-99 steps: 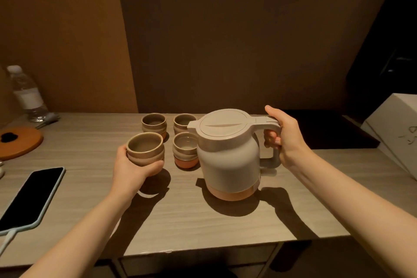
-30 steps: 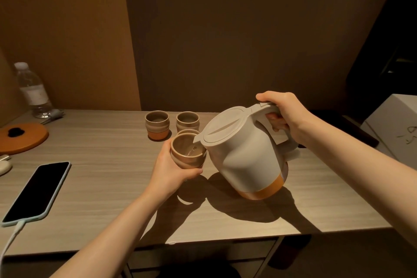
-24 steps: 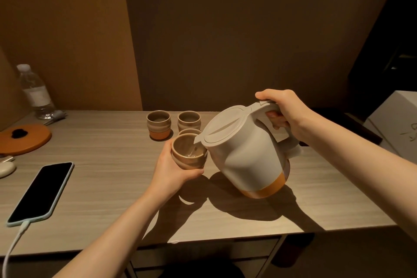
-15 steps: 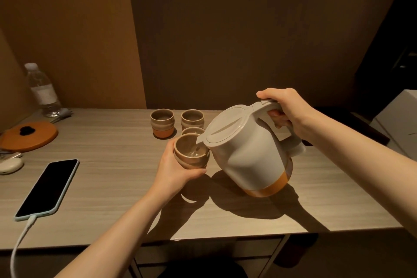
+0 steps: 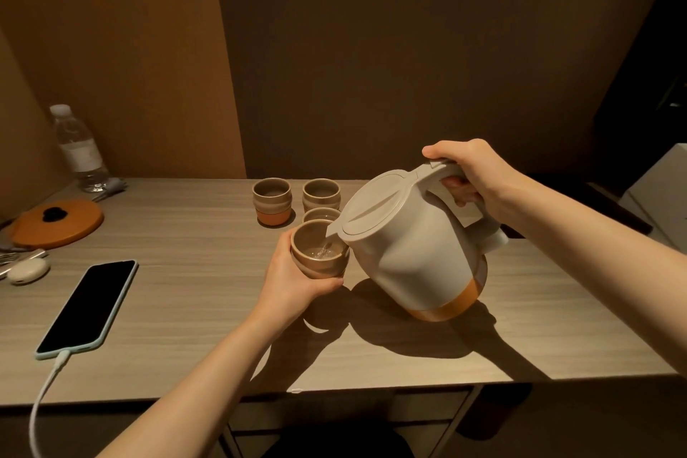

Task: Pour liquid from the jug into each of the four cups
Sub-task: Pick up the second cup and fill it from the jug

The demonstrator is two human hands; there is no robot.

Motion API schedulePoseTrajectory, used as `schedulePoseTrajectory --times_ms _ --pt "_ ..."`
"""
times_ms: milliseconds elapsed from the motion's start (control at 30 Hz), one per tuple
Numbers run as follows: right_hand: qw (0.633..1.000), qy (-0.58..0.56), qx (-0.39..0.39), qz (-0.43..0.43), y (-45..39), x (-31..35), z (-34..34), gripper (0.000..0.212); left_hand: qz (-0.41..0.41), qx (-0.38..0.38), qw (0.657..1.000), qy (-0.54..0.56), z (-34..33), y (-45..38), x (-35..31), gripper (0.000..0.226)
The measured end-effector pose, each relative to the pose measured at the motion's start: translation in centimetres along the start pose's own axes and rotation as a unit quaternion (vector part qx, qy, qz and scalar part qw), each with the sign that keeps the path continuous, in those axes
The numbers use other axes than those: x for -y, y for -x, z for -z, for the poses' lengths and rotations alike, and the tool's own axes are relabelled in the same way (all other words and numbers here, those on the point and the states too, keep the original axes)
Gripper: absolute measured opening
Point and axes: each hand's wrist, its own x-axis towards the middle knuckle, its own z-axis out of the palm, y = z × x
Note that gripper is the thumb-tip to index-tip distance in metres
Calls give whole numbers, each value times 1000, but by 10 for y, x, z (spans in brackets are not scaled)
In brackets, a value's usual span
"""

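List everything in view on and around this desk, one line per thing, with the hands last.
jug: one, off-white with orange base, tilted, spout over the held cup
held cup: one, beige, lifted off the desk, liquid running in
other cups: three, beige, at the desk's back; the nearest mostly hidden
phone: one, black screen, pale case, left on desk, cable attached
water bottle: one, clear, far left corner
round lid: one, orange, left
small case: one, white, left edge
box: one, white, right edge
desk: one, grey wood
left hand: grips cup
right hand: grips jug handle

Phone [image 5: 87, 305], water bottle [image 5: 78, 149], orange lid [image 5: 55, 223]
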Motion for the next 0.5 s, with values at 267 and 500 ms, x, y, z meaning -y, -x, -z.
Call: schedulePoseTrajectory --times_ms 267,500 --pt "1000 5 -7 -13 -2 3 -1 52 1 3 1000 1 -1 1 2 90" --pt "1000 16 -8 -8 -3 7 -1 52 1 9 1000 4 -2 2 2 92"
